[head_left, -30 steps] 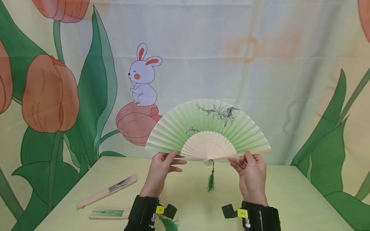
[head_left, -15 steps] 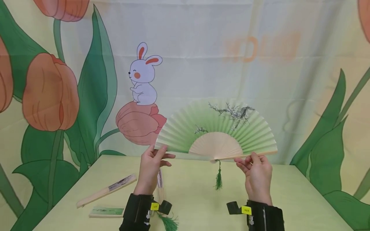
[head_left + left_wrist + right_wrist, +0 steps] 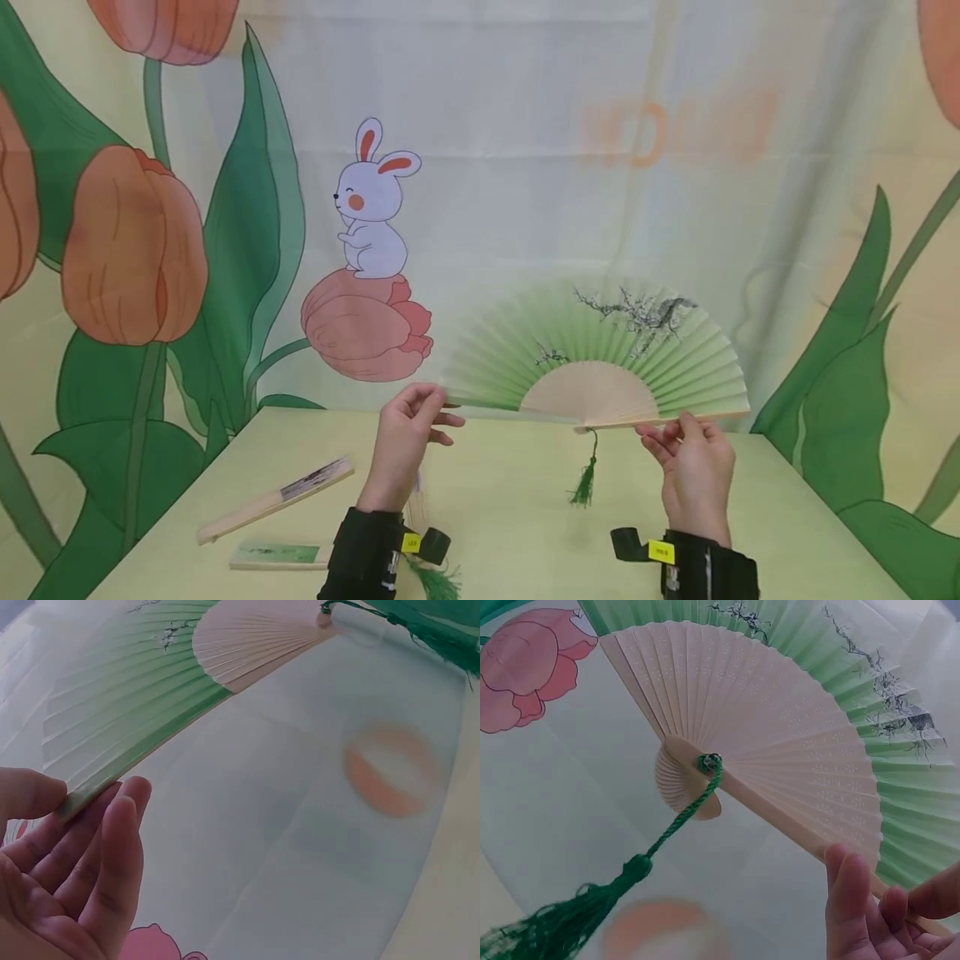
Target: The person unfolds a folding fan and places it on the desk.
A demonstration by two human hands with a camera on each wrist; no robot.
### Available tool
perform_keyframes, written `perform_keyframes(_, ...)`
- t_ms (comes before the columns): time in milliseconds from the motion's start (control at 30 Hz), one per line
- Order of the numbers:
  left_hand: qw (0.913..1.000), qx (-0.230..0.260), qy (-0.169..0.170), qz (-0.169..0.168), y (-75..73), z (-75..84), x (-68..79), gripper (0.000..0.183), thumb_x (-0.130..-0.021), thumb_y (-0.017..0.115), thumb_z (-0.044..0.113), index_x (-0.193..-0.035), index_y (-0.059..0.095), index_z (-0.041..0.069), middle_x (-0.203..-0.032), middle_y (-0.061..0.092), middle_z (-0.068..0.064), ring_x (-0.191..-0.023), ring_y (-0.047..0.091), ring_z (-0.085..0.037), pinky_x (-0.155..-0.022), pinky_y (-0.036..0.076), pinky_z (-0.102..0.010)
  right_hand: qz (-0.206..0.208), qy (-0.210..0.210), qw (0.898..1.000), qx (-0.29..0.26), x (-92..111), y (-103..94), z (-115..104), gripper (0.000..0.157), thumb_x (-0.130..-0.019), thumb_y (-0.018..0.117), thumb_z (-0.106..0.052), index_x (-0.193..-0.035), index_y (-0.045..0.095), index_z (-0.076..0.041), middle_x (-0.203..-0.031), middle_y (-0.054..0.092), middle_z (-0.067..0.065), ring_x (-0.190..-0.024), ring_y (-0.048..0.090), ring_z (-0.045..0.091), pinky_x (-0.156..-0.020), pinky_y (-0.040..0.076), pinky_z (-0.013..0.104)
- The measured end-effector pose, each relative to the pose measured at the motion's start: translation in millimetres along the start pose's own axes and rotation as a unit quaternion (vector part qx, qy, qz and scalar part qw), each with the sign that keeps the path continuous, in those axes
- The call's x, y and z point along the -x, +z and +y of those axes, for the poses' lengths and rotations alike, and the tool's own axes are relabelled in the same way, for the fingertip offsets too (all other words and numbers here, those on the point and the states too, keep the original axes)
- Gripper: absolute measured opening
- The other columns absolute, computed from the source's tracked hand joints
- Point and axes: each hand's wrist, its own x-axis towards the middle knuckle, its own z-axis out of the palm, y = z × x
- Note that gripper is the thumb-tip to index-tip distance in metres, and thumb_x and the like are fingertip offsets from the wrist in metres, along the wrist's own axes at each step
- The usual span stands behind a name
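Head view: the fan [image 3: 588,354] is spread above the bench [image 3: 795,525], its long axis running left to right between the left hand [image 3: 408,425] and the right hand [image 3: 697,475]. Its pivot [image 3: 582,429] sits at the bottom, nearer the right hand, with the tassel [image 3: 582,483] hanging below. The fan's pale left side fades into the backdrop [image 3: 525,150] and is hard to make out. On the bench, the grey folded fan [image 3: 277,500] lies aslant; the green folded fan [image 3: 277,556] has its right end hidden by the left cuff [image 3: 365,550]. What looks like a third fan [image 3: 417,504] is mostly hidden behind the left arm.

Left wrist view: thumb and fingers are clamped on the outer corner of the fan's edge, which runs up and right from them to the pivot. The fan's top is cut off.

Right wrist view: the fingers pinch the other edge partway along; the pivot lies up and left of them. The hand, the fan's outer parts and the tassel's end are cut off.
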Motion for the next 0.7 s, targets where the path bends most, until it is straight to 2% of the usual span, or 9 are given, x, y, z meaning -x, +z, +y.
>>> perform_keyframes(167,0.9971,-0.065,-0.002,-0.040,14.7,-10.0,2.3,0.023,-0.099,0.061,0.024,-0.109,0.064,0.003,-0.096,0.070,-0.011,-0.080,0.069,-0.028,-0.062,0.056,-0.033,0.002,-0.003,0.999,0.048,-18,-21.0,-4,0.024,-0.106,0.039,-0.025,-0.100,0.042,-0.001,-0.083,0.046,0.005,-0.072,0.068,0.014,-0.068,0.055,0.023)
perform_keyframes(367,0.9858,-0.145,-0.002,-0.084,38.2,-20.3,11.2,0.020,-0.099,0.059,0.021,-0.103,0.067,0.003,-0.085,0.069,-0.005,-0.074,0.068,-0.025,-0.059,0.056,-0.033,-0.039,0.004,0.989,0.143,-52,-47.3,-11,0.022,-0.107,0.034,-0.023,-0.102,0.040,-0.003,-0.087,0.047,0.007,-0.072,0.068,0.011,-0.068,0.055,0.022)
perform_keyframes(433,0.9802,-0.171,-0.005,-0.101,50.1,-23.6,16.4,0.019,-0.099,0.058,0.018,-0.101,0.068,0.003,-0.081,0.068,-0.002,-0.069,0.067,-0.021,-0.057,0.055,-0.031,-0.057,0.009,0.982,0.182,-64,-58.1,-15,0.023,-0.107,0.033,-0.023,-0.101,0.040,-0.002,-0.085,0.048,0.007,-0.071,0.067,0.009,-0.067,0.055,0.022)
perform_keyframes(533,0.9727,-0.193,-0.010,-0.128,71.3,-29.4,24.2,0.017,-0.097,0.058,0.013,-0.097,0.068,0.001,-0.074,0.067,0.002,-0.062,0.066,-0.016,-0.052,0.053,-0.028,-0.091,0.011,0.965,0.246,-84,-77.8,-22,0.027,-0.107,0.031,-0.023,-0.100,0.041,0.002,-0.081,0.053,0.005,-0.069,0.066,0.009,-0.066,0.055,0.023)
perform_keyframes(700,0.9644,-0.192,-0.031,-0.179,104.3,-38.8,35.5,0.014,-0.095,0.060,0.010,-0.088,0.069,0.002,-0.067,0.065,0.003,-0.054,0.064,-0.014,-0.046,0.051,-0.025,-0.152,0.035,0.935,0.317,-120,-109.4,-35,0.032,-0.106,0.029,-0.021,-0.100,0.043,0.007,-0.081,0.055,0.006,-0.071,0.066,0.010,-0.068,0.055,0.025)
